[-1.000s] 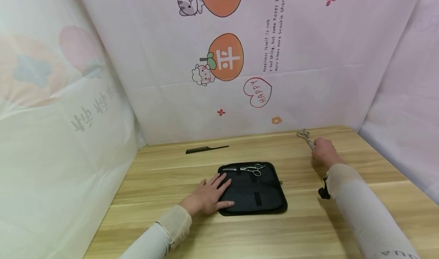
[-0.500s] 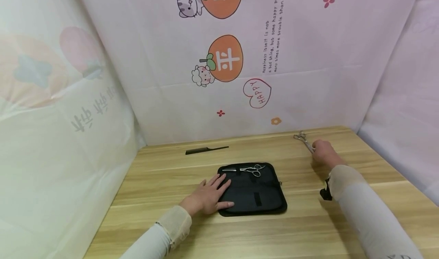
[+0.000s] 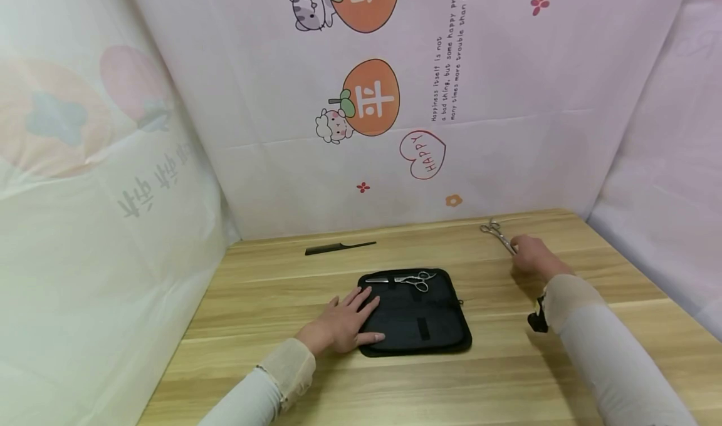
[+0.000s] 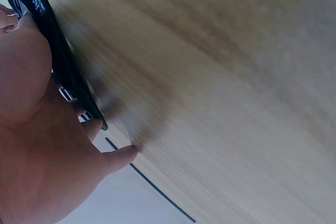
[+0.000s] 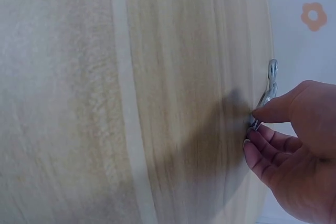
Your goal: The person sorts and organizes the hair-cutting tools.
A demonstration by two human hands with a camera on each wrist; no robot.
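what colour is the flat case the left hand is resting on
The case is black; it shows best in the head view.

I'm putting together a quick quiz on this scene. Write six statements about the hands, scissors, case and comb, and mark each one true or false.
1. The left hand rests on the black case. True.
2. The left hand is curled into a fist. False: its fingers are spread.
3. The right hand holds a pair of scissors. True.
4. That pair is held by its finger rings. False: the hand grips the blade end.
5. A second pair of scissors lies on the case. True.
6. The comb lies on the case too. False: it lies on the table, beyond the case.
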